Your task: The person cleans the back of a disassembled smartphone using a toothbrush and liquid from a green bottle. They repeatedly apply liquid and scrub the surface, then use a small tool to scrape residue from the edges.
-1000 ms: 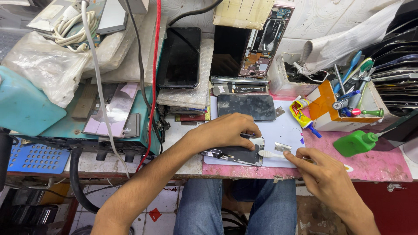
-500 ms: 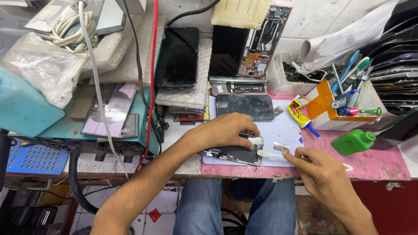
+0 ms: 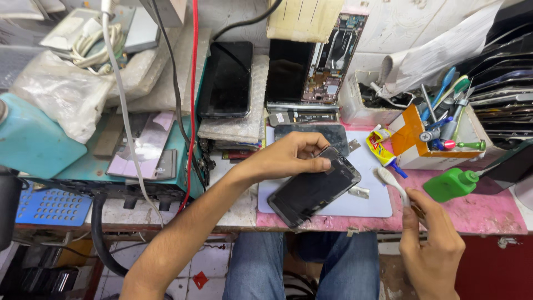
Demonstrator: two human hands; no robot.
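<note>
My left hand (image 3: 288,156) grips the far end of a black phone screen (image 3: 311,189) and holds it tilted over a pale blue work mat (image 3: 369,203). My right hand (image 3: 433,244) is lower right, off the bench's front edge, shut on a toothbrush (image 3: 391,183) whose white bristle head points up toward the mat's right side. The brush head is apart from the screen. A small metal bracket (image 3: 358,192) lies on the mat just right of the screen.
A green squeeze bottle (image 3: 451,184) lies on the pink bench top right of the mat. Behind it stand an orange-and-white tool box (image 3: 430,139) with screwdrivers, a yellow glue tube (image 3: 383,149), and several phones and screens (image 3: 227,78) against the wall. A teal machine (image 3: 150,150) sits left.
My left hand has lifted the screen and turned it so its dark face shows. My right hand has drawn back toward me and now holds the toothbrush upright.
</note>
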